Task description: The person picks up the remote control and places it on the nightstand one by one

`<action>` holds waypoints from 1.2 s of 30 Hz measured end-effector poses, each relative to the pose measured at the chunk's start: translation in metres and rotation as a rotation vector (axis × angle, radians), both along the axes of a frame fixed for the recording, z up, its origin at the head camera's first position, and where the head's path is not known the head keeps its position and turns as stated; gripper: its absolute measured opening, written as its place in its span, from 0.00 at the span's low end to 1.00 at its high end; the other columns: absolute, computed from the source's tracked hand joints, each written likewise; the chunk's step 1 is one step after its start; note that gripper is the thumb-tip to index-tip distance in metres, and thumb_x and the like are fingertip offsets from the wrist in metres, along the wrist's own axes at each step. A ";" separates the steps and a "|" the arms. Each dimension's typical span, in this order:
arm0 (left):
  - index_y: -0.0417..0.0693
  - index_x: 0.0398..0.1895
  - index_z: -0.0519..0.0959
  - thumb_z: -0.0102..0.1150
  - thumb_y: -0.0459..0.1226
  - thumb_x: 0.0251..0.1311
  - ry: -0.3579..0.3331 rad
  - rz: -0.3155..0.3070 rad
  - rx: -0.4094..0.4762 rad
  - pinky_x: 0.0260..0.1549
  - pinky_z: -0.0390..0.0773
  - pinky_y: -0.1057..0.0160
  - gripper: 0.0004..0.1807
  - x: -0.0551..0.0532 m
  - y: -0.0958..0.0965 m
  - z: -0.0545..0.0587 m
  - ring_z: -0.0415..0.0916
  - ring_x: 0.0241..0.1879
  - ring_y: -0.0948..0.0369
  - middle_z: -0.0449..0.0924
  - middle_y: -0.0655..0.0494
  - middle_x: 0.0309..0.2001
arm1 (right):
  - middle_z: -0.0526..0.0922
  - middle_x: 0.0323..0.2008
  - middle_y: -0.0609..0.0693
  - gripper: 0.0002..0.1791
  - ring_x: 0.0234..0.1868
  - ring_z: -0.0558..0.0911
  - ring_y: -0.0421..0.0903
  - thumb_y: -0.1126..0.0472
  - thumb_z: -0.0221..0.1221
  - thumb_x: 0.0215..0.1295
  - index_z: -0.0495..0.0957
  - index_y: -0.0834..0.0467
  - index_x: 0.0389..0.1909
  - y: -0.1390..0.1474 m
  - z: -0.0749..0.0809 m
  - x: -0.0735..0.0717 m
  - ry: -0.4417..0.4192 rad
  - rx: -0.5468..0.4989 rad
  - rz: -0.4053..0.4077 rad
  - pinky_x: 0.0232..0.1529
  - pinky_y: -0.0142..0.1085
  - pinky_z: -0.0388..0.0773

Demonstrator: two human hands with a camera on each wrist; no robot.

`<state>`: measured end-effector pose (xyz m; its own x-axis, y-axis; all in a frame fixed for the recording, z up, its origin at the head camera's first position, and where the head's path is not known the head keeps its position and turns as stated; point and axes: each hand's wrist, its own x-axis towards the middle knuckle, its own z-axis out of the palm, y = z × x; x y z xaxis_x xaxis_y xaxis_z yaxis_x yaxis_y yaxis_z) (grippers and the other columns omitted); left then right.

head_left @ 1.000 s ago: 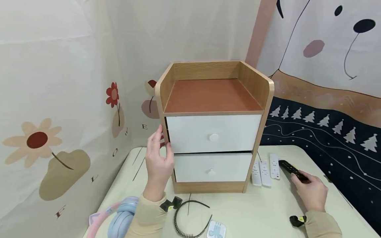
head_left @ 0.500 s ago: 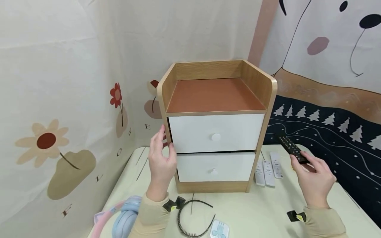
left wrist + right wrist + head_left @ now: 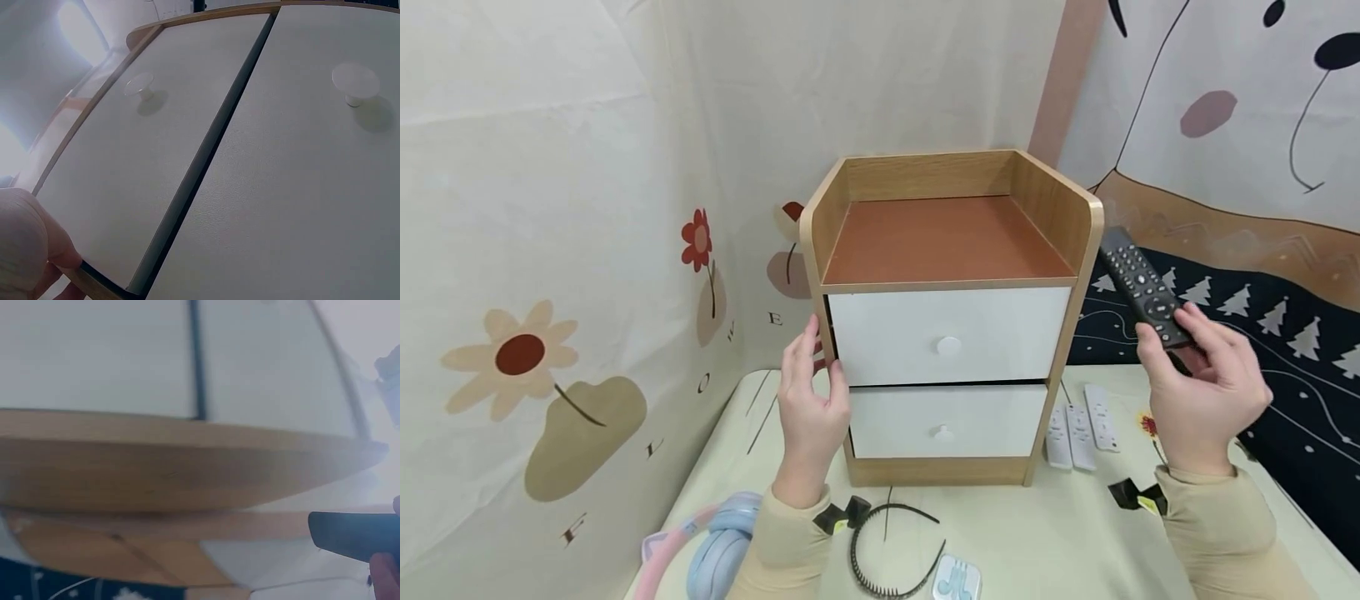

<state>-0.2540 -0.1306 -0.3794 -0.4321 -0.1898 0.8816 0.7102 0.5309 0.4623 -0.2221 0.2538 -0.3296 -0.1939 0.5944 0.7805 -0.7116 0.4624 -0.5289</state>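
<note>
My right hand [image 3: 1212, 396] pinches the lower end of a black remote control [image 3: 1142, 285] and holds it raised beside the right side of a small wooden cabinet [image 3: 940, 472], buttons facing up toward me. In the right wrist view the remote control [image 3: 350, 534] juts in at the right edge. My left hand [image 3: 811, 421] rests against the cabinet's left side, fingers along the side panel, thumb at the front edge. The upper drawer [image 3: 895, 333] and lower drawer [image 3: 887, 425] are white with round knobs; a dark gap runs between them.
Several white power strips [image 3: 1081, 437] lie right of the cabinet. In front are a black headband [image 3: 859, 567] and a white case [image 3: 957, 579] with light-blue earphones. Pink and blue headphones [image 3: 722, 550] lie at the left. Patterned cloth [image 3: 625, 167] hangs behind the table.
My right hand has lifted the remote control off the table and raised it to about the cabinet's top level, tilting it upward. My left hand stays at the cabinet's side.
</note>
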 end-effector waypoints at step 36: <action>0.40 0.83 0.68 0.59 0.21 0.66 -0.023 0.011 -0.014 0.55 0.86 0.64 0.39 -0.003 0.011 0.000 0.81 0.60 0.43 0.78 0.33 0.68 | 0.94 0.47 0.58 0.17 0.43 0.92 0.54 0.61 0.83 0.55 0.94 0.61 0.46 -0.103 0.066 -0.006 -0.100 0.627 0.062 0.46 0.21 0.82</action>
<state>-0.2569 -0.1195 -0.3799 -0.4499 -0.1819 0.8744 0.6938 0.5453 0.4704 -0.2284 0.1511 -0.2637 -0.3033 0.0159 0.9528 -0.7083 0.6651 -0.2365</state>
